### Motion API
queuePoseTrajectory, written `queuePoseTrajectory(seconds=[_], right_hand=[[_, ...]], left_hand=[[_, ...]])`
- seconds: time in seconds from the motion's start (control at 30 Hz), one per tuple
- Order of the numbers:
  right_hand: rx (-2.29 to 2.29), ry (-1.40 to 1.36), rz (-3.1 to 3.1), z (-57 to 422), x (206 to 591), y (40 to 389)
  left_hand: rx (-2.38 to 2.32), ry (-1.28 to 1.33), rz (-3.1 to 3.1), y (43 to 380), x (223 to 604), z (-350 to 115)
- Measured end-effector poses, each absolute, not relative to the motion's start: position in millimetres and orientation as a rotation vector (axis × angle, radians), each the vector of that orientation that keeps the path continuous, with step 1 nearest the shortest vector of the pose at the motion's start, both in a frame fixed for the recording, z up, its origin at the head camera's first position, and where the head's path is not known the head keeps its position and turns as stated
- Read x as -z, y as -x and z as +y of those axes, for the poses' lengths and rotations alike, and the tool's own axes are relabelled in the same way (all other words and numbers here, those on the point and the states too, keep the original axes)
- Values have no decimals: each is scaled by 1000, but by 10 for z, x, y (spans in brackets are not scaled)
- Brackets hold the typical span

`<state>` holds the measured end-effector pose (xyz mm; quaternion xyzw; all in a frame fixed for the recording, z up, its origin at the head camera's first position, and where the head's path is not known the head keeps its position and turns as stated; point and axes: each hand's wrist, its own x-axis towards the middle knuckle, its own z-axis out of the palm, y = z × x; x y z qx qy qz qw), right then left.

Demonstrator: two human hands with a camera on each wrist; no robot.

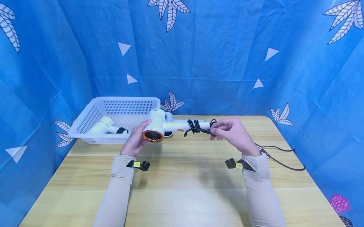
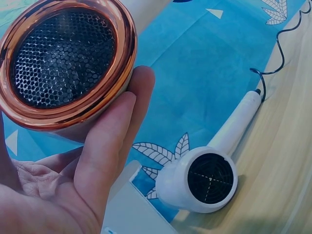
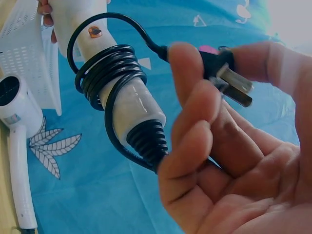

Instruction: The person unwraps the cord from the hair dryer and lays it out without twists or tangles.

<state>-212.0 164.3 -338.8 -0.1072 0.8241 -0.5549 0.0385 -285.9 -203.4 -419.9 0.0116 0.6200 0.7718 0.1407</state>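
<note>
A white hair dryer (image 1: 156,123) with a copper ring round its mesh-covered end (image 2: 63,58) is held above the table, its handle pointing right. My left hand (image 1: 136,139) grips it by the barrel, fingers wrapped round the side in the left wrist view. Black cord (image 3: 109,73) is wound in several turns round the handle. My right hand (image 1: 231,133) pinches the two-pin plug (image 3: 219,73) between thumb and fingers, just past the handle's end. From the plug, a loop of cord runs back to the coils in the right wrist view.
Behind the held dryer, a second white hair dryer (image 2: 195,180) lies on the table (image 1: 186,201), its black cord (image 1: 281,163) trailing to the right. A white perforated basket (image 1: 127,110) at the back left holds another white dryer (image 1: 101,126). Blue patterned cloth (image 1: 221,40) surrounds the table.
</note>
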Motion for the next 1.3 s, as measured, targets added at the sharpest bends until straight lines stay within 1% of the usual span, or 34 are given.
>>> queuePoseTrajectory(seconds=[0.43,0.93,1.3], right_hand=[[1407,442,2458,1699,3462,2203],[1238,467,2407,1799,3740,2400],[1221,326,2412,1904,4000,2587]], left_hand=[[-2227,-23,1806,2875,4167,-2065],[-2258,-39,1778,2878,4161,-2063],[-2194,-70,1820,2872,4180,-2008]])
